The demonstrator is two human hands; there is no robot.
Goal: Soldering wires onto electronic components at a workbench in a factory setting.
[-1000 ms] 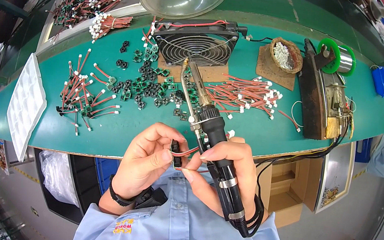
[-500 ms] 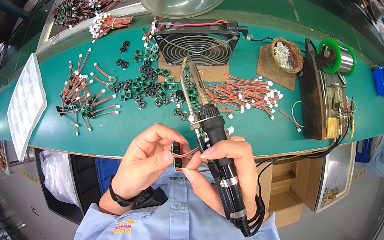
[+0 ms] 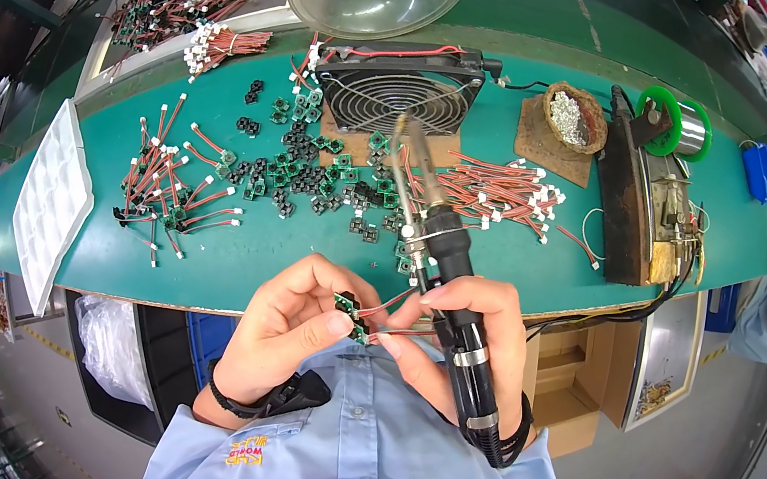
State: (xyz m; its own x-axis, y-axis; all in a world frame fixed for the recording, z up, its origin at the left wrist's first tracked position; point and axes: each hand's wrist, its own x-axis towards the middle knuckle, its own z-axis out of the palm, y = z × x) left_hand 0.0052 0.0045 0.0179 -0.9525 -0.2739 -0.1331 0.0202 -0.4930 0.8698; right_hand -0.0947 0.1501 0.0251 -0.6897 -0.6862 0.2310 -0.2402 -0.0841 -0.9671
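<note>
My left hand (image 3: 281, 334) pinches small green circuit boards (image 3: 353, 318) with black parts between thumb and fingers, just beyond the bench's front edge. Red and black wires (image 3: 392, 310) run from the boards toward my right hand (image 3: 506, 346), whose thumb and fingertips are close to them. Wrapped in that right hand is a black-handled soldering iron (image 3: 450, 249), its tip and thin side tube pointing up and away over the bench. Whether the right fingertips also grip the wires is hard to make out.
Loose boards (image 3: 289, 168) and wired boards (image 3: 173, 194) lie on the green bench, with red wire leads (image 3: 493, 192) at right. Behind stand a fan (image 3: 398, 90), a bowl of silvery bits (image 3: 574, 117) and a solder spool (image 3: 672, 123). A white tray (image 3: 52, 204) sits left.
My left hand has turned the boards so their green faces show. The soldering iron and my right hand have shifted slightly right, and the tip has moved away to the right.
</note>
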